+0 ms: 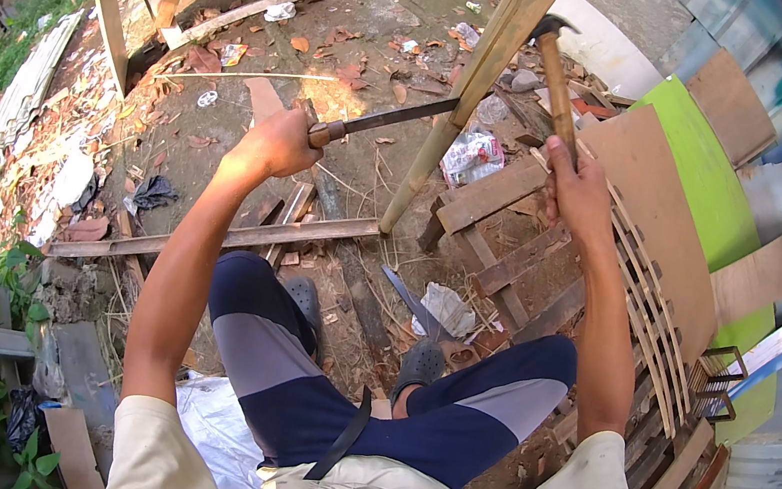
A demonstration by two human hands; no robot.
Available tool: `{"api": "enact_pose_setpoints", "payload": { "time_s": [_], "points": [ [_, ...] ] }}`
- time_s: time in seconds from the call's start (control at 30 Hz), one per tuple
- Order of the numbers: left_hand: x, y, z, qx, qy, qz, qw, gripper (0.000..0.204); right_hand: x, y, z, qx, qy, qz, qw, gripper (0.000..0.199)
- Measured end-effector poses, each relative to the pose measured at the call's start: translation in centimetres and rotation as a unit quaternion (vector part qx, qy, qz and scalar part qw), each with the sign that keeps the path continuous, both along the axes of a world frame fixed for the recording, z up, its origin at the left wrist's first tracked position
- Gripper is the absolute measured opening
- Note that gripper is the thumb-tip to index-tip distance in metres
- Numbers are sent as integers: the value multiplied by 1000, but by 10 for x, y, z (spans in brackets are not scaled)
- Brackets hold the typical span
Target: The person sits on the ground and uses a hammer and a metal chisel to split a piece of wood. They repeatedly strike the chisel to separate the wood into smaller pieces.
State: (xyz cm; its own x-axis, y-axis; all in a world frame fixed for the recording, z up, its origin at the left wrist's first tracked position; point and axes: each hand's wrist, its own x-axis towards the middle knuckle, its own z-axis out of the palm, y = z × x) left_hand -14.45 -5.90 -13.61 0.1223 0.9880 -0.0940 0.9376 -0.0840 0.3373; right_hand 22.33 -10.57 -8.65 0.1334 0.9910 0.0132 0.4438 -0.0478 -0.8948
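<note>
My left hand [277, 141] is wrapped round the wooden handle of a long-bladed knife [395, 118]. Its dark blade reaches right to a bamboo pole [426, 161], meeting it at the blade's far end; whether it is sunk into the pole I cannot tell. The pole stands tilted, its foot low near the middle and its top leaning right, out of view. A seam runs along its upper part. In my right hand [579, 190] is a hammer [559, 96], gripped by its wooden handle. The dark hammer head is raised right of the pole, apart from the knife.
A low wooden bench [491, 197] stands right of the pole's foot. Between my feet and the bench lies a handsaw [413, 300]. A long wooden beam [240, 236] crosses the ground at left. Plywood sheets [653, 213] and thin slats [643, 318] lean at right.
</note>
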Motion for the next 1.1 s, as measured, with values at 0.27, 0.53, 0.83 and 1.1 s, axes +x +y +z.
{"api": "enact_pose_setpoints", "payload": {
  "time_s": [0.27,0.53,0.83,1.1],
  "points": [
    [6,0,4,1,-10,-12,1000,27,5,-7,-40,-23,-6,4,1000,46],
    [-14,6,-11,-14,-19,18,1000,34,11,8,18,121,60,-25,991,45],
    [-18,-1,-12,-17,-16,24,999,33,-5,14,10,-6,-147,67,987,48],
    [-9,4,-17,-21,23,23,999,30,-1,20,-23,-31,-98,88,991,47]
  ]
}}
